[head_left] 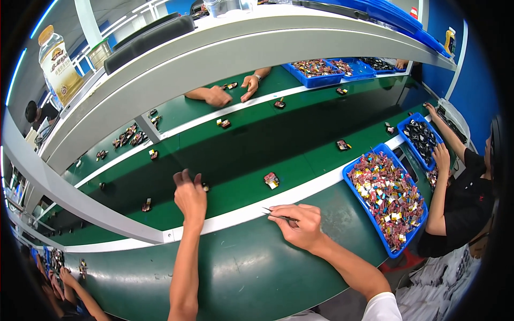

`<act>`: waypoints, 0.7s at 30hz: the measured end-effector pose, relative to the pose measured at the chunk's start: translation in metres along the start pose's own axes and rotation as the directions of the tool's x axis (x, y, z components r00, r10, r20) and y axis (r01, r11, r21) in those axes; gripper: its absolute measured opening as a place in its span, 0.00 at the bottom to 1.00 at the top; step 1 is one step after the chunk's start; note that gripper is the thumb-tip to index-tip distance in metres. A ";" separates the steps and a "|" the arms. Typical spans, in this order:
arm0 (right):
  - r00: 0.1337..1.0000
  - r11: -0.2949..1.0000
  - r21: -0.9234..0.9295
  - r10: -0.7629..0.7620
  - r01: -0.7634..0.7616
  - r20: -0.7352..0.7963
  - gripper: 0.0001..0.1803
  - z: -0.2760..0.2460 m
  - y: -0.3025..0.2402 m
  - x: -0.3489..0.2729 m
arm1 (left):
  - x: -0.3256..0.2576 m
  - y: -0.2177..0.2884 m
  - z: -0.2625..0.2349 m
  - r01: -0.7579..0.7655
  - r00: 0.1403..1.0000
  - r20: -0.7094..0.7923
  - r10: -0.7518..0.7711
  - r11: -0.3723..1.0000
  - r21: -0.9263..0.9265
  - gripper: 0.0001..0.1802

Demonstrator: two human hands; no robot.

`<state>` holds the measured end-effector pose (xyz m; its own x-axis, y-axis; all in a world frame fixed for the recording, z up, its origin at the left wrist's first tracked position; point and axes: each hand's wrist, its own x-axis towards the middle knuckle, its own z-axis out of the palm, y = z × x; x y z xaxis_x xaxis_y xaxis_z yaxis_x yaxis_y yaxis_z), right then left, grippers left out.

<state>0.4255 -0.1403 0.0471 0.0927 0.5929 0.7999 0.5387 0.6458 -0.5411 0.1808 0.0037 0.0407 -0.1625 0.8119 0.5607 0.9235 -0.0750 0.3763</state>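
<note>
My left hand point(189, 196) reaches out over the dark green conveyor belt point(235, 155) at the centre of the frame, fingers curled and bunched together with the back of the hand toward me; a small dark part point(205, 186) sits just beside its fingertips, but I cannot tell whether the hand grips anything. My right hand point(300, 224) rests on the white rail point(251, 211) just right of centre, closed around thin metal tweezers point(279, 215) whose tips point left. I see a long green desk point(241, 273) curving along the lower frame, with the belt beyond it and a second white rail further up. Small dark-and-red parts lie scattered along the belt, one point(271, 180) near centre between my hands and the far side. At right, a blue tray point(355, 191) holds a heap of shiny multicoloured pieces, and another blue tray point(408, 119) above it holds dark pieces. A white shelf point(230, 59) arches across the upper frame, with a tall yellow-capped bottle point(58, 64) at the upper left. Across the belt, another person's two hands point(233, 92) rest on the far desk, and a person in black point(466, 198) works at the right edge.
</note>
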 end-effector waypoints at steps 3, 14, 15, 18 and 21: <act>0.999 1.000 -0.022 0.001 0.000 0.034 0.09 -0.002 -0.006 0.003 | -0.004 0.031 0.003 -0.232 0.962 0.052 0.268 0.902 -0.365 0.10; 0.997 0.998 -0.055 0.042 -0.038 0.072 0.08 -0.010 -0.011 0.001 | -0.008 0.111 0.043 0.016 0.691 0.657 0.303 0.901 -0.433 0.09; 0.996 0.997 -0.056 0.048 -0.044 0.071 0.08 -0.010 -0.011 0.001 | -0.007 0.110 0.044 0.016 0.686 0.661 0.303 0.902 -0.431 0.09; 0.998 0.999 -0.048 0.016 -0.013 0.061 0.09 -0.009 -0.011 0.004 | -0.007 0.101 0.046 0.064 0.645 0.712 0.277 0.910 -0.411 0.06; 0.996 0.997 -0.047 0.060 -0.057 0.070 0.09 -0.011 -0.010 0.003 | -0.015 0.093 0.042 0.192 0.652 0.712 0.260 0.852 -0.487 0.05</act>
<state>0.4292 -0.1501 0.0583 0.0663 0.6628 0.7459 0.5714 0.5876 -0.5729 0.2834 0.0085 0.0359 0.3813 0.9224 -0.0616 0.5864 -0.1899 0.7875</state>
